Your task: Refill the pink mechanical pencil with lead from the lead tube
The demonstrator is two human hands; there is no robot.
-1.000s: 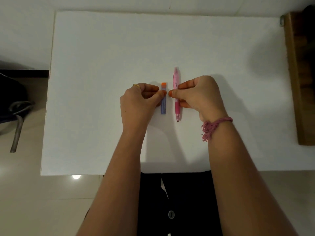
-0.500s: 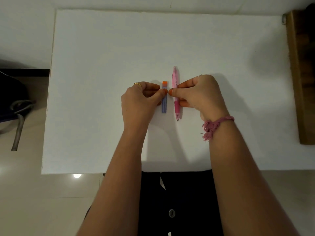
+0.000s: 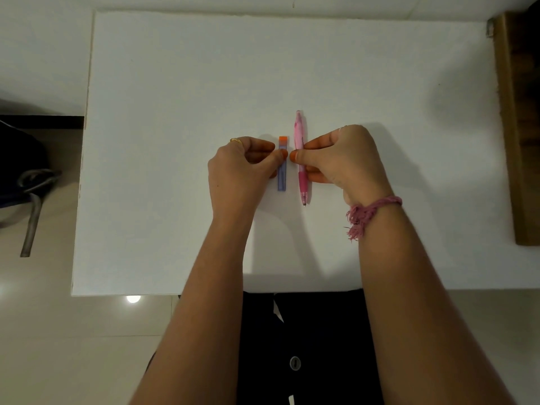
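Note:
The pink mechanical pencil (image 3: 300,127) lies flat on the white table (image 3: 175,141), tip pointing toward me. Just to its left, and parallel to it, lies the purple lead tube (image 3: 282,182) with its orange cap at the far end. My left hand (image 3: 239,171) is curled over the tube, with the thumb across its middle and the fingers on its left side. My right hand (image 3: 342,159) is curled over the pencil, thumb crossing the barrel and fingers on its right side. The two thumb tips almost meet between the objects. Both objects rest on the table.
A brown wooden piece (image 3: 520,127) runs along the table's right edge. A dark bag with a grey strap (image 3: 32,185) sits on the floor to the left. The table's near edge is close to my body.

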